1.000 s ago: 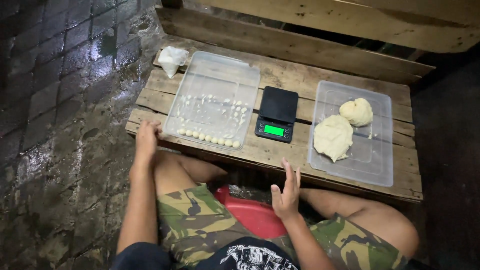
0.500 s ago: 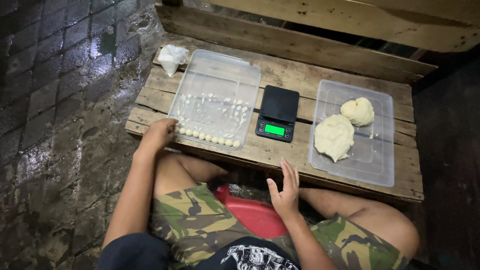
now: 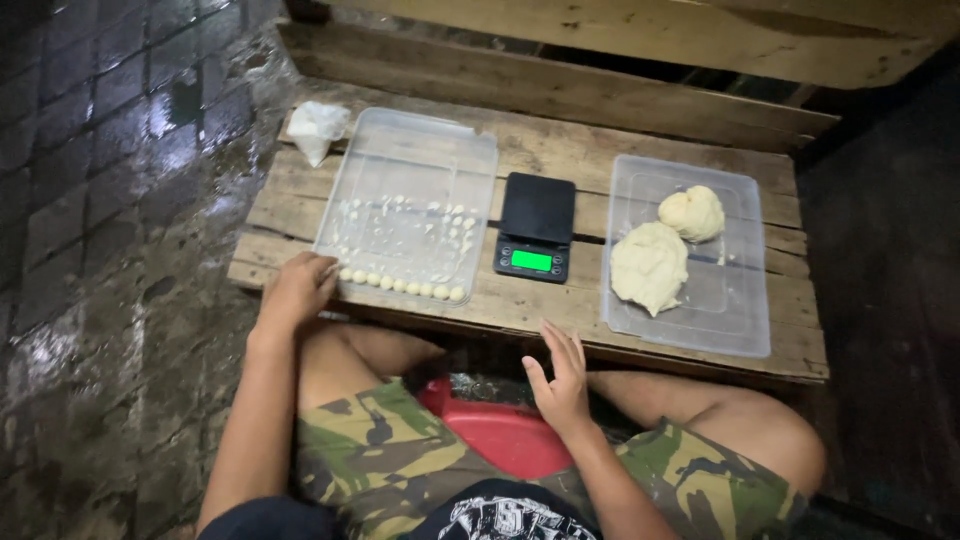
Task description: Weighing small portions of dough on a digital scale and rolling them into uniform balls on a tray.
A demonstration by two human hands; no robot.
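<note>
My left hand (image 3: 296, 288) rests with curled fingers on the near left corner of a clear plastic tray (image 3: 420, 160) that holds a row of several small dough balls (image 3: 402, 285) along its near edge. My right hand (image 3: 560, 378) hovers with its fingers apart just below the front edge of the wooden pallet table (image 3: 560, 135), holding nothing. A black digital scale (image 3: 536, 226) with a lit green display stands between the two trays. A second clear tray (image 3: 735, 325) on the right holds two large dough lumps (image 3: 650, 265).
A crumpled white plastic bag (image 3: 318, 128) lies at the table's far left corner. Wet dark tiled floor (image 3: 100, 200) lies on the left. I sit on a red stool (image 3: 505, 435), knees under the table. A plank wall (image 3: 640, 40) runs behind.
My left hand has slid right along the table edge onto the corner of the left tray. My right hand has stayed near the front edge.
</note>
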